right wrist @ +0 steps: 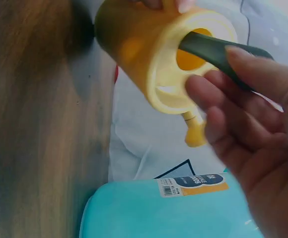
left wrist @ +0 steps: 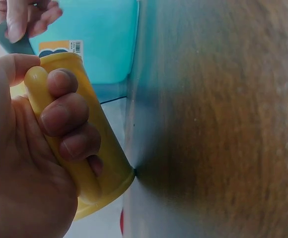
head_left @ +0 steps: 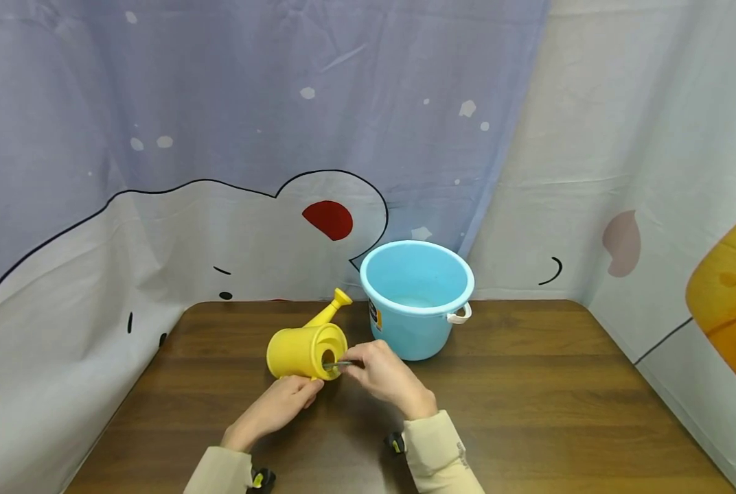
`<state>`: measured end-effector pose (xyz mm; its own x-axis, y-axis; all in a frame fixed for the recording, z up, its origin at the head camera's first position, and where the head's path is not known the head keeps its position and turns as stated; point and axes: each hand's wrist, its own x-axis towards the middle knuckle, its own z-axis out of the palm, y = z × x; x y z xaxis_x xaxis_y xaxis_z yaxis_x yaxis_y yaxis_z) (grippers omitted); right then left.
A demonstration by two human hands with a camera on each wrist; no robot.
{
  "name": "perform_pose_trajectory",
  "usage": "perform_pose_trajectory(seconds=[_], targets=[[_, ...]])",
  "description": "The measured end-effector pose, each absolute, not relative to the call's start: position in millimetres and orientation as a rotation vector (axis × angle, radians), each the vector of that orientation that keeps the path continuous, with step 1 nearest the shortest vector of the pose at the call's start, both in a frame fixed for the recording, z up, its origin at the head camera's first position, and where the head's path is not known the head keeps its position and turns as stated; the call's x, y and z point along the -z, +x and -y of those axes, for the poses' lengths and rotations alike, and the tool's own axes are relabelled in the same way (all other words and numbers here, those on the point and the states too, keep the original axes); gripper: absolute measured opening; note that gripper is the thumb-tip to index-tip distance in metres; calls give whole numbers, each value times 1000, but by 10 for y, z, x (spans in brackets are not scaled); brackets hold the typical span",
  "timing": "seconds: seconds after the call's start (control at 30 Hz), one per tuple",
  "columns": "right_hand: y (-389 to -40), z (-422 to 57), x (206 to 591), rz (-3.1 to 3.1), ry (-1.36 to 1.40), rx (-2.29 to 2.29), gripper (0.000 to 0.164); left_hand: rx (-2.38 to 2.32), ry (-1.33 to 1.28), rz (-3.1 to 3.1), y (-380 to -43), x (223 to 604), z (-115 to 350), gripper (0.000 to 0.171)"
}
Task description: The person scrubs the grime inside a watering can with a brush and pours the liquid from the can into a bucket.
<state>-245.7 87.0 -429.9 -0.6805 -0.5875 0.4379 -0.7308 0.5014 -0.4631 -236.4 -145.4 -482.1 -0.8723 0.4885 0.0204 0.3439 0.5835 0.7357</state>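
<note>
A yellow watering can is tilted over on the wooden table, its spout pointing toward the back and its top opening turned to the right. My left hand grips the can's handle, with several fingers curled round it in the left wrist view. In my right hand, thumb and fingers pinch a flat dark green handle. Its far end goes through the round hole in the can's top and is hidden inside, so I cannot tell what tool it is.
A light blue bucket with a white grip stands just behind and right of the can. Its side carries an orange and dark label. The wooden table extends to the right, and a printed curtain hangs behind it.
</note>
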Motion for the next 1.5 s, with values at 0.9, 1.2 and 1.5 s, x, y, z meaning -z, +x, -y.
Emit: perform_pose_trajectory(seconds=[0.9,1.2,1.5], targets=[[-2497,-645,4592,1928,1078,-520,14,-1233,695,-2630,-2391,4808,1469,56],[-2428,-663,4477,1930,1116,-527,17,-1257,645,-2617,-2405,4787,1513,55],[-2461,-662,4616,1966,1021,-675,18,-1225,656,-2643,-2401,4781,1520,56]])
